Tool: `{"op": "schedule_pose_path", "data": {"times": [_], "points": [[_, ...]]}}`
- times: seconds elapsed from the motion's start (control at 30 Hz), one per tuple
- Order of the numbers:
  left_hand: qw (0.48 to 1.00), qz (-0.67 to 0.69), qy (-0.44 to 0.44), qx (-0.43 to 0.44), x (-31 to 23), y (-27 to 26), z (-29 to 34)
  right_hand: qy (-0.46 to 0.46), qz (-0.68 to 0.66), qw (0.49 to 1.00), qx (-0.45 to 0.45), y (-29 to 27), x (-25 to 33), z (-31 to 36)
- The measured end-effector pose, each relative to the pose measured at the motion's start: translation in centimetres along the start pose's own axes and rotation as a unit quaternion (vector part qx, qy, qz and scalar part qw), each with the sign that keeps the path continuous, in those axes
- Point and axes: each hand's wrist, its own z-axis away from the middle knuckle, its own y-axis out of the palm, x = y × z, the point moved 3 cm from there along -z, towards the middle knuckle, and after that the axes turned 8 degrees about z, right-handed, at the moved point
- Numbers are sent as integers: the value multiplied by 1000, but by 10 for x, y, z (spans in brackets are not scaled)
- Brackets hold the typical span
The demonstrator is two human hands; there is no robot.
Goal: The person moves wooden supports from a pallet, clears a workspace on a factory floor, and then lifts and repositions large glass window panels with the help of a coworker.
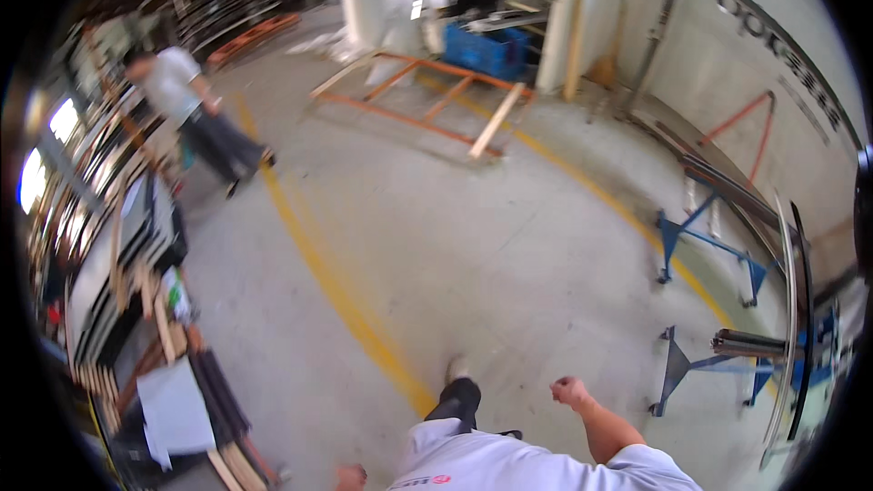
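Observation:
My right hand (570,391) hangs out in front of my body over the grey floor, its fingers curled in with nothing seen in them. At the lower edge only a small, blurred part of my left hand (351,475) shows, and its fingers cannot be made out. Neither hand touches any object. Closest to the left hand is a stack of panels and wood strips with a white sheet (179,409) on top. To the right of my right hand stands a blue wheeled stand (677,368) bearing dark metal profiles (750,344).
An orange frame (400,109) lies ahead on the floor, near a blue bin (486,50). Another person (195,105) walks at the left, by stacked panels (136,232). A second blue wheeled stand (709,232) is at the right. Yellow lines (341,295) mark the floor.

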Motion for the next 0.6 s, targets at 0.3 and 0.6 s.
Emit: {"op": "schedule_pose_path", "data": {"times": [0.3, 0.6], "points": [[997, -21, -40, 61, -489, 112, -465, 138, 40, 978, -152, -63, -59, 10], [988, -51, 144, 31, -773, 184, -683, 146, 51, 987, 35, -201, 150, -309]]}}
